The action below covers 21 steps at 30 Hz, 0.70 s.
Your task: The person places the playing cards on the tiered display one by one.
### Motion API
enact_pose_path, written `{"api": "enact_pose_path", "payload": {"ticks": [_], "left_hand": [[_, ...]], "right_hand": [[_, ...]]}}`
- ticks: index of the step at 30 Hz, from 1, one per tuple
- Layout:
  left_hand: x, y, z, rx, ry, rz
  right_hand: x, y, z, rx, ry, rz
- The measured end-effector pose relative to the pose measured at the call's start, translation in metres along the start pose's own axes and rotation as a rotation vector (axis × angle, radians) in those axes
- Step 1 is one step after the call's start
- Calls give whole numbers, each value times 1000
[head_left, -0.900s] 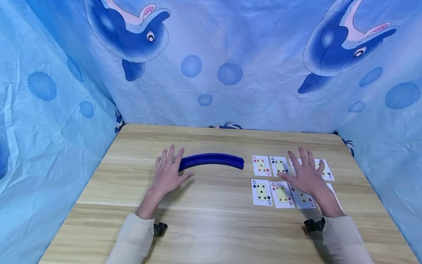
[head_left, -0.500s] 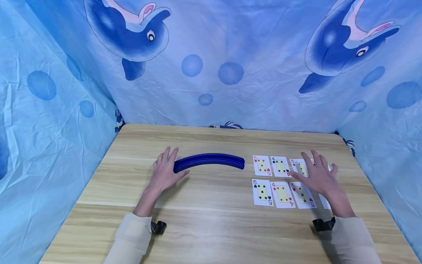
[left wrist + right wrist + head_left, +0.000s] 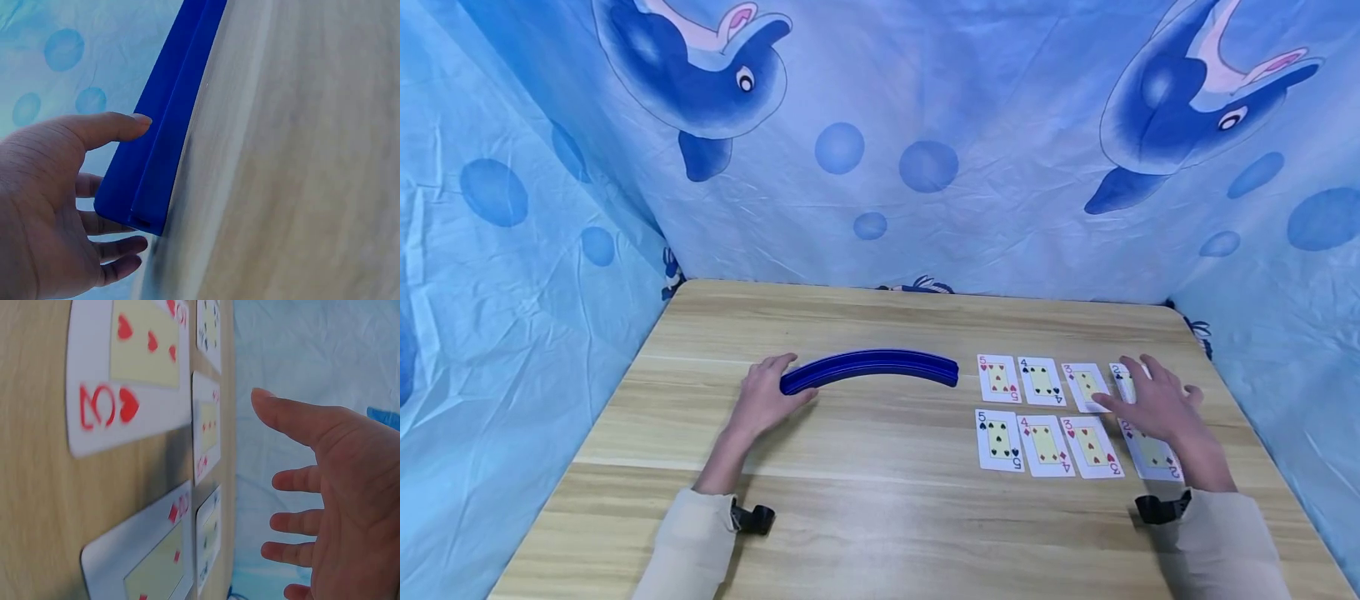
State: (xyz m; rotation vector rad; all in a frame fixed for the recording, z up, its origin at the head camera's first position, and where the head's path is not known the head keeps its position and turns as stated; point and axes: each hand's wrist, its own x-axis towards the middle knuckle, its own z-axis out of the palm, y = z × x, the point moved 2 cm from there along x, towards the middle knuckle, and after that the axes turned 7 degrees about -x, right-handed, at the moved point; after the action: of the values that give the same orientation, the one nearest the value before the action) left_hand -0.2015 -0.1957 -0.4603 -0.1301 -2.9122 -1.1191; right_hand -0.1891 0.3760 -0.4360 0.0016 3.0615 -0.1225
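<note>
Eight playing cards (image 3: 998, 440), head view, lie face up in two rows of four toward the right edge of the table (image 3: 857, 508). In the far row, the right hand (image 3: 1161, 404) covers much of the two (image 3: 1117, 377) and its thumb overlaps the three (image 3: 1082, 387); it also masks the upper right of the near row's two (image 3: 1153, 458). A curved blue rack (image 3: 872, 362) lies left of the cards, nearer the far edge than the near edge, which is cut off. Its left end sits between the thumb and fingers of the left hand (image 3: 767, 396).

Left wrist view: the thumb overlaps the rack's face, and parts of the fingers pass out of sight behind it; whether the hand grips or merely surrounds the end cannot be told. The rack's other end is cropped.

Right wrist view: the hand, cropped at the wrist, is spread wide, holding nothing, thumb extended and fingers apart. The near three of hearts (image 3: 131, 369) is cut off above; a diamond card (image 3: 137, 556) is cut off below.
</note>
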Motion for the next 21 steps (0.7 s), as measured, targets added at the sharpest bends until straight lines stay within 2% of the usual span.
{"api": "enact_pose_path", "payload": {"ticks": [10, 21], "left_hand": [[1, -12, 1, -30, 29, 41], [-1, -23, 2, -82, 58, 98]], "right_hand": [[5, 23, 9, 26, -70, 47], [10, 40, 15, 58, -107, 18]]}}
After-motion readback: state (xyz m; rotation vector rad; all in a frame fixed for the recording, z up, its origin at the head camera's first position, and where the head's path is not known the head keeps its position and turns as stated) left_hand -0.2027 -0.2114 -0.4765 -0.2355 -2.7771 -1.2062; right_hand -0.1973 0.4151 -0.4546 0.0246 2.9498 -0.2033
